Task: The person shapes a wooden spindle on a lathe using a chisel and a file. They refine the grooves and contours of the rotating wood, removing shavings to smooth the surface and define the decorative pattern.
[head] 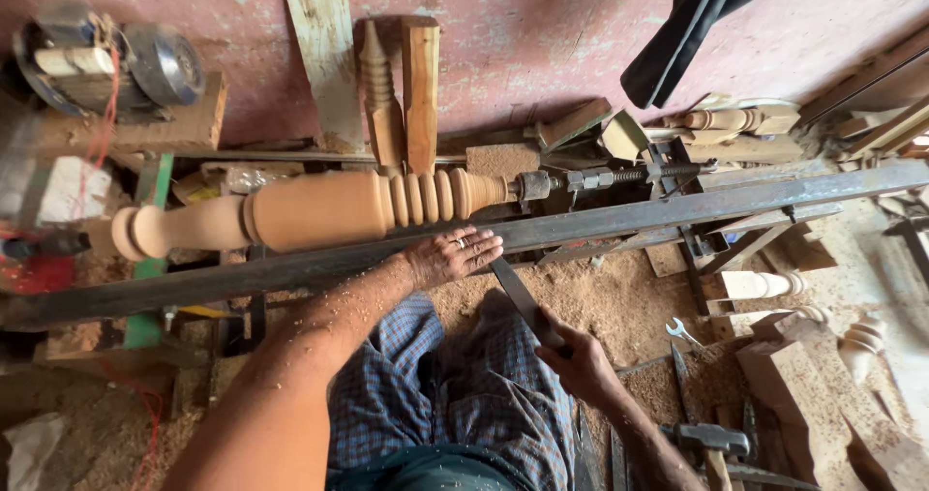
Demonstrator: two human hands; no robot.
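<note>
A long turned wooden spindle (310,210) with beads and a bulb end is mounted across a lathe. In front of it runs a dark steel rest bar (600,222). My left hand (453,256) lies on that bar with its fingers pressing down the blade of a dark flat chisel (518,293), close to the beaded part of the spindle. My right hand (579,360) grips the chisel's handle end lower down, above my checked-cloth lap.
An electric motor (106,60) sits at upper left. Boards and a turned post (375,89) lean on the pink wall. Sawdust covers the floor. A spanner (682,332), a hammer (711,441) and several turned wooden pieces (861,341) lie at right.
</note>
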